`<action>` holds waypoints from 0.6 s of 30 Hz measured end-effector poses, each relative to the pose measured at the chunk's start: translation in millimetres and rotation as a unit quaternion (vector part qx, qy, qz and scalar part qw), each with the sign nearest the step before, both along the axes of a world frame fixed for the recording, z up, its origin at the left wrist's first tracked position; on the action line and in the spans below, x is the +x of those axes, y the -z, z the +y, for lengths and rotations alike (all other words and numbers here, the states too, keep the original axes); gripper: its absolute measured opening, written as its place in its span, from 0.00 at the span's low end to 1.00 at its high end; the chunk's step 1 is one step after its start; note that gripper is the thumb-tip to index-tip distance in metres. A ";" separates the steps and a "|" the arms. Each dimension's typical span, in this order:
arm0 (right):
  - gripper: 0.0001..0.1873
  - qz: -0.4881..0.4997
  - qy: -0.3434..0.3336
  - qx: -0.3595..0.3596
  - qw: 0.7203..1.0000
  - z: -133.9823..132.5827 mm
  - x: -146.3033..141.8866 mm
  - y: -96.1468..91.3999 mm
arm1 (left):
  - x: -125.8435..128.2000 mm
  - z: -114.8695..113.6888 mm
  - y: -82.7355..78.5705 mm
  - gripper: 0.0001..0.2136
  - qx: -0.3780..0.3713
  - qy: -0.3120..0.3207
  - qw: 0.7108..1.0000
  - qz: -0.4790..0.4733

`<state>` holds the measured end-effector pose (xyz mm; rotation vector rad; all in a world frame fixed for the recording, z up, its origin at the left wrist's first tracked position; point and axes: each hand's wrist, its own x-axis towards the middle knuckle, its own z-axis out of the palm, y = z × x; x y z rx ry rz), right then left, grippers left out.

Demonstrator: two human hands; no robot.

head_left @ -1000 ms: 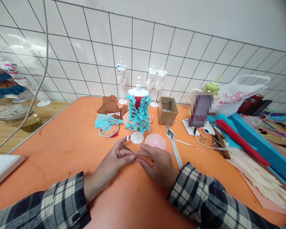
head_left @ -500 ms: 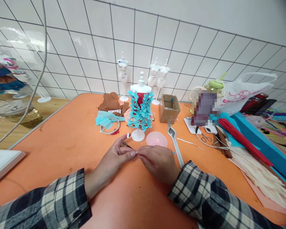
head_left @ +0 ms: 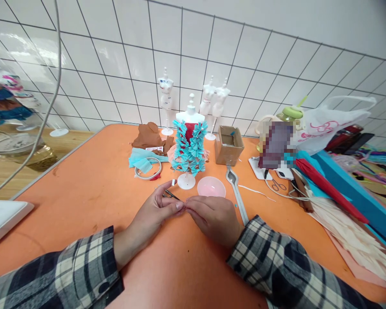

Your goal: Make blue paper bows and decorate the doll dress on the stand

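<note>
My left hand (head_left: 156,211) and my right hand (head_left: 212,216) rest on the orange table (head_left: 93,189), fingertips meeting in a pinch at the middle. The left fingers also hold thin metal tweezers (head_left: 171,195). What sits between the pinched fingertips is too small to name. Just beyond the hands stands a small white mannequin (head_left: 190,141) covered in teal paper bows, and a pink bowl (head_left: 211,187) lies to its right.
A cardboard box (head_left: 228,150), a long metal tool (head_left: 236,197), brown and teal fabric scraps (head_left: 148,150) and three bare mini mannequins (head_left: 209,103) stand behind. Scissors (head_left: 276,185), paper rolls and a plastic bag (head_left: 324,124) crowd the right. A white tray (head_left: 3,219) lies left.
My fingertips have come together into a tight pinch; the right hand closed from a looser spread. The view shifted slightly.
</note>
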<state>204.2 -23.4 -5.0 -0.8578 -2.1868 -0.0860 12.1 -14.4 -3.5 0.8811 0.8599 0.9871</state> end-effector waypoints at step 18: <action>0.04 0.143 -0.006 -0.221 0.965 0.7 -3.5 1.8 | -0.3 -0.7 -0.9 0.41 0.009 0.021 1.000 0.016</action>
